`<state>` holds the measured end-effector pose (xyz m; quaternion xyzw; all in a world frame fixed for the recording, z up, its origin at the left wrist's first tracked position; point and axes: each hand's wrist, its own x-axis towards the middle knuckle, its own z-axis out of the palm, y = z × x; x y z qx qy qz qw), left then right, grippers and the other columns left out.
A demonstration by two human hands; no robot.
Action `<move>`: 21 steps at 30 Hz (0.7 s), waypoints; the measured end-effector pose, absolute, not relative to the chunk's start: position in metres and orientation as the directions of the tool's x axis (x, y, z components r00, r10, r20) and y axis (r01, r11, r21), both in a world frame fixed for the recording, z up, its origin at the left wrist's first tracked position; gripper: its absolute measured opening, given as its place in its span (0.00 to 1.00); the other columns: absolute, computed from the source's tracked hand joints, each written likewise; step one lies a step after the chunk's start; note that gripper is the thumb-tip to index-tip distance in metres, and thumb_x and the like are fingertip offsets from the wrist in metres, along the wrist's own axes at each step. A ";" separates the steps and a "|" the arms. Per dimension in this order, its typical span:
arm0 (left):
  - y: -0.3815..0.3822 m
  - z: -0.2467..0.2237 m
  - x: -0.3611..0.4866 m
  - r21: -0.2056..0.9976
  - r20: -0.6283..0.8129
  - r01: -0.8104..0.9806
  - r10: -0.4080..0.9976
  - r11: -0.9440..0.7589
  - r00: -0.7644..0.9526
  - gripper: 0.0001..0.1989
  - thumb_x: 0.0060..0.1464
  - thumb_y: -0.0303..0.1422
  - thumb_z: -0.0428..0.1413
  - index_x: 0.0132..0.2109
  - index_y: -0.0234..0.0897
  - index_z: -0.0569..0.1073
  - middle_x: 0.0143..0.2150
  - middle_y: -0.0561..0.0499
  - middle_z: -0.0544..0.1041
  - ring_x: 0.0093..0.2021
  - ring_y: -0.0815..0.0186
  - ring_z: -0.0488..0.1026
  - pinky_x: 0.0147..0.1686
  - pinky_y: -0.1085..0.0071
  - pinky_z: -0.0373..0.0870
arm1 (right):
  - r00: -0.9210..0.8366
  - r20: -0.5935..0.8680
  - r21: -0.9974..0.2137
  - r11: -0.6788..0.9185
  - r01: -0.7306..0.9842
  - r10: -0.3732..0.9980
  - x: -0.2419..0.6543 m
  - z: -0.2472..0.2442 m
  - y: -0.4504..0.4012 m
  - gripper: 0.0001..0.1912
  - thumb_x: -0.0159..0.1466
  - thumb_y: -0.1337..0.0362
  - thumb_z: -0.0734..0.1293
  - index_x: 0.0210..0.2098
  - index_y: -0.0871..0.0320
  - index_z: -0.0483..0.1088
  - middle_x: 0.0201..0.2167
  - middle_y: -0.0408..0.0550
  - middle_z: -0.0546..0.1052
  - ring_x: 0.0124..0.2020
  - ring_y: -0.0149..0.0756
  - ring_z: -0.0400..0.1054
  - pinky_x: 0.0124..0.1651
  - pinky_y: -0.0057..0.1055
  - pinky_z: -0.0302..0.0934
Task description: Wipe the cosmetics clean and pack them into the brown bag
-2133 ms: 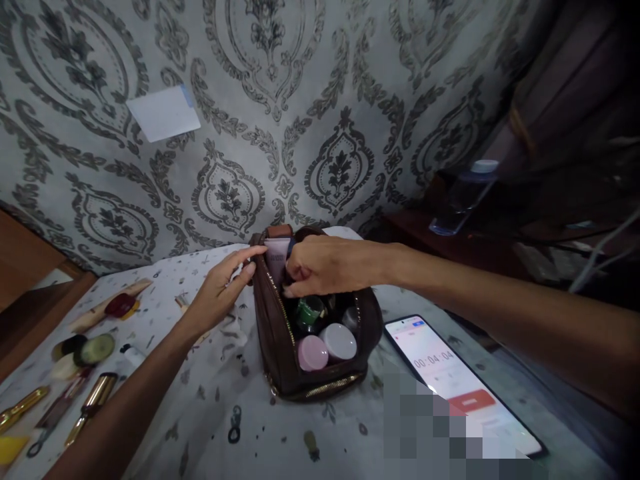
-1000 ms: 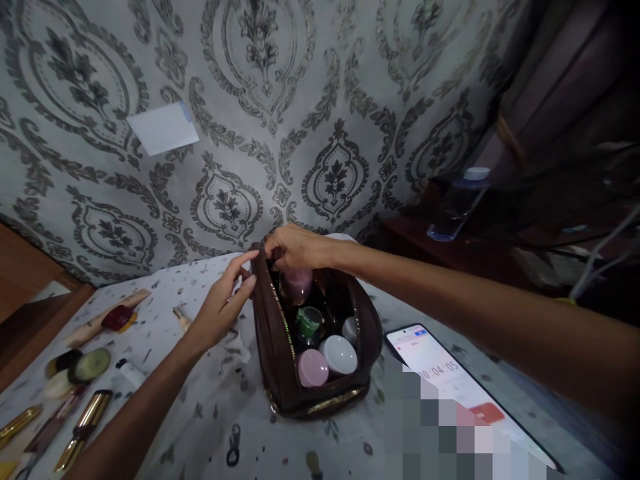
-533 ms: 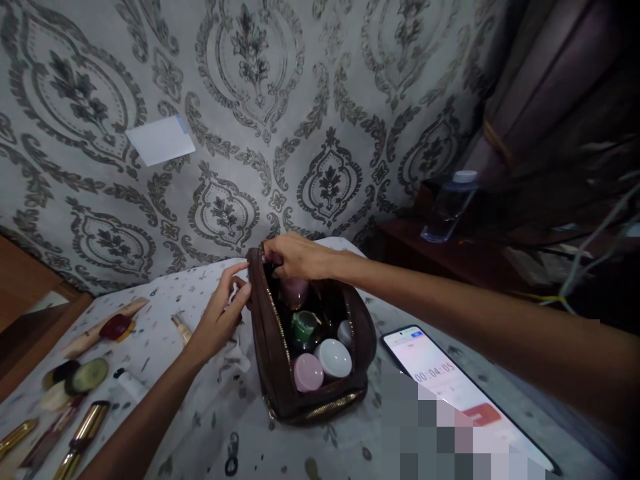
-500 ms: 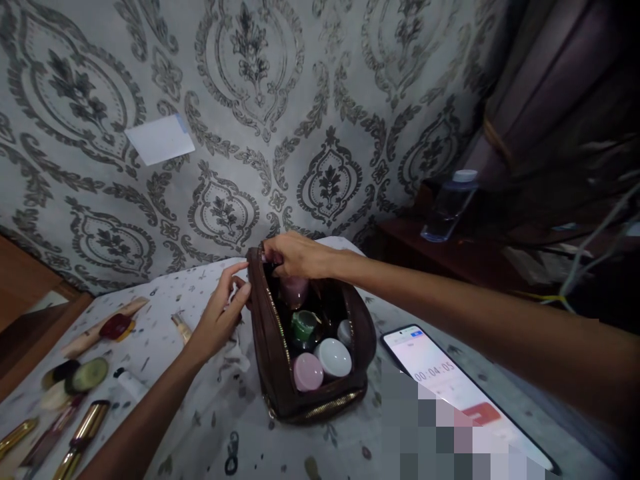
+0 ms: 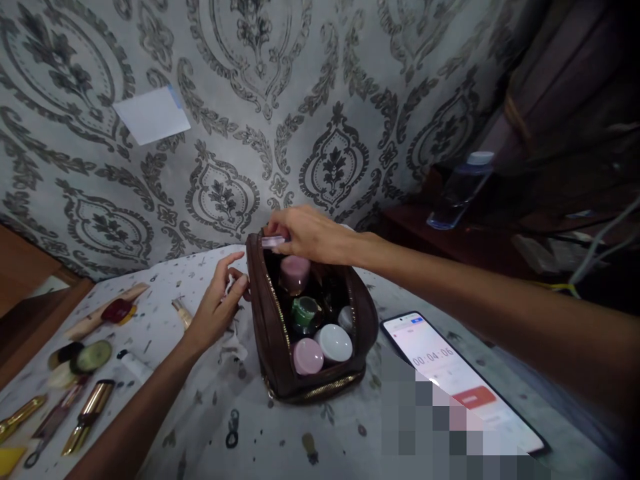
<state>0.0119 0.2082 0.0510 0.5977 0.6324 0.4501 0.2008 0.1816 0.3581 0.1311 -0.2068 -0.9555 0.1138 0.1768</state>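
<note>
A brown zip-up cosmetic bag [image 5: 273, 313] stands unzipped on the patterned cloth. Inside it sit a pink-lidded jar [image 5: 295, 273], a green-topped container [image 5: 306, 313], a white-lidded jar [image 5: 335, 343], a pale pink-lidded jar [image 5: 307, 356] and a small greyish lid [image 5: 345, 319]. At the bag's far end, my right hand [image 5: 307, 235] pinches a small pale pink item [image 5: 273, 242] at the opening; its kind is unclear. My left hand [image 5: 220, 300] is beside the bag's left wall, fingers apart and slightly curled, with the fingertips close to the leather.
Cosmetics lie on the left: a gold tube [image 5: 89, 417], a round greenish compact [image 5: 94, 357], a dark red item [image 5: 119, 311] and a white tube [image 5: 134, 365]. A phone showing a timer [image 5: 465, 380] lies right of the bag. Behind stand a clear bottle [image 5: 460, 193] and patterned wall [image 5: 225, 133].
My right hand has risen from inside the bag's far end, bringing the pale pink item up into view at the rim. My left hand stays beside the bag.
</note>
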 end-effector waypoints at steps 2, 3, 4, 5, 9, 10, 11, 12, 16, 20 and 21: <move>0.203 0.052 0.013 0.756 0.369 0.636 0.903 -0.154 -0.220 0.24 0.66 0.41 0.47 0.65 0.44 0.55 0.37 0.54 0.67 0.34 0.68 0.68 0.37 0.69 0.66 | -0.838 0.339 -0.296 0.894 0.337 0.428 0.192 0.137 0.348 0.08 0.63 0.64 0.68 0.41 0.61 0.74 0.32 0.45 0.76 0.31 0.31 0.65 0.34 0.27 0.51; 0.200 0.054 0.014 0.707 0.430 0.682 0.879 -0.185 -0.207 0.23 0.66 0.40 0.47 0.65 0.45 0.56 0.38 0.54 0.67 0.35 0.68 0.67 0.37 0.69 0.66 | -0.861 0.321 -0.302 0.905 0.301 0.394 0.197 0.140 0.342 0.08 0.64 0.63 0.67 0.39 0.61 0.75 0.30 0.45 0.75 0.30 0.31 0.64 0.34 0.27 0.51; 0.197 0.057 0.016 0.643 0.492 0.731 0.854 -0.227 -0.168 0.22 0.66 0.38 0.47 0.65 0.45 0.58 0.38 0.53 0.67 0.35 0.67 0.66 0.37 0.69 0.66 | -0.901 0.274 -0.314 0.917 0.246 0.335 0.203 0.143 0.337 0.09 0.64 0.60 0.67 0.37 0.61 0.75 0.28 0.44 0.74 0.29 0.30 0.63 0.34 0.27 0.51; 0.193 0.060 0.019 0.569 0.545 0.775 0.831 -0.274 -0.106 0.21 0.66 0.37 0.47 0.64 0.45 0.61 0.37 0.53 0.67 0.35 0.67 0.66 0.37 0.69 0.65 | -0.941 0.209 -0.333 0.924 0.187 0.266 0.209 0.146 0.332 0.11 0.65 0.58 0.67 0.36 0.60 0.76 0.27 0.43 0.73 0.28 0.30 0.63 0.33 0.27 0.51; 0.178 0.071 0.032 0.255 0.624 0.859 0.754 -0.444 0.205 0.18 0.67 0.33 0.46 0.61 0.42 0.67 0.34 0.52 0.64 0.33 0.67 0.65 0.32 0.71 0.63 | -0.994 0.004 -0.417 0.903 0.099 0.111 0.227 0.152 0.321 0.14 0.61 0.54 0.70 0.37 0.59 0.77 0.26 0.42 0.72 0.29 0.30 0.64 0.34 0.28 0.53; 0.174 0.072 0.036 0.177 0.626 0.868 0.734 -0.464 0.264 0.18 0.66 0.33 0.46 0.61 0.42 0.68 0.34 0.51 0.64 0.33 0.67 0.64 0.31 0.71 0.63 | -0.994 -0.018 -0.426 0.898 0.109 0.112 0.229 0.151 0.320 0.13 0.60 0.56 0.71 0.37 0.59 0.76 0.26 0.41 0.72 0.29 0.30 0.65 0.34 0.28 0.53; 0.170 0.072 0.039 0.099 0.629 0.876 0.712 -0.472 0.313 0.18 0.66 0.33 0.47 0.60 0.41 0.68 0.36 0.50 0.65 0.33 0.67 0.65 0.30 0.71 0.63 | -0.993 -0.036 -0.433 0.894 0.116 0.111 0.231 0.151 0.319 0.11 0.59 0.59 0.72 0.37 0.59 0.76 0.26 0.41 0.72 0.30 0.30 0.65 0.34 0.27 0.53; 0.167 0.072 0.043 0.023 0.625 0.881 0.695 -0.472 0.356 0.18 0.65 0.34 0.48 0.60 0.41 0.68 0.38 0.48 0.66 0.34 0.66 0.65 0.30 0.71 0.63 | -0.993 -0.052 -0.440 0.890 0.118 0.106 0.231 0.150 0.318 0.08 0.58 0.62 0.72 0.36 0.59 0.76 0.26 0.40 0.72 0.29 0.30 0.65 0.34 0.27 0.53; 0.155 0.074 0.059 -0.172 0.585 0.878 0.670 -0.447 0.456 0.17 0.62 0.37 0.52 0.57 0.39 0.70 0.40 0.45 0.68 0.38 0.63 0.66 0.29 0.71 0.65 | -0.992 -0.090 -0.488 0.865 0.117 0.083 0.230 0.145 0.317 0.06 0.59 0.70 0.70 0.37 0.59 0.76 0.25 0.39 0.72 0.28 0.28 0.64 0.33 0.27 0.53; 0.149 0.076 0.073 -0.251 0.609 0.865 0.624 -0.434 0.490 0.13 0.59 0.26 0.51 0.50 0.39 0.73 0.37 0.47 0.69 0.36 0.64 0.65 0.27 0.73 0.63 | -0.995 -0.062 -0.508 0.856 0.098 0.077 0.231 0.142 0.317 0.05 0.61 0.69 0.68 0.37 0.62 0.75 0.25 0.40 0.72 0.27 0.27 0.64 0.32 0.27 0.52; 0.149 0.076 0.074 -0.252 0.612 0.865 0.621 -0.434 0.490 0.15 0.58 0.23 0.49 0.49 0.39 0.73 0.36 0.47 0.69 0.36 0.64 0.64 0.27 0.73 0.63 | -0.996 -0.047 -0.507 0.857 0.090 0.077 0.232 0.141 0.318 0.06 0.61 0.69 0.68 0.38 0.62 0.75 0.25 0.40 0.72 0.27 0.27 0.63 0.32 0.27 0.52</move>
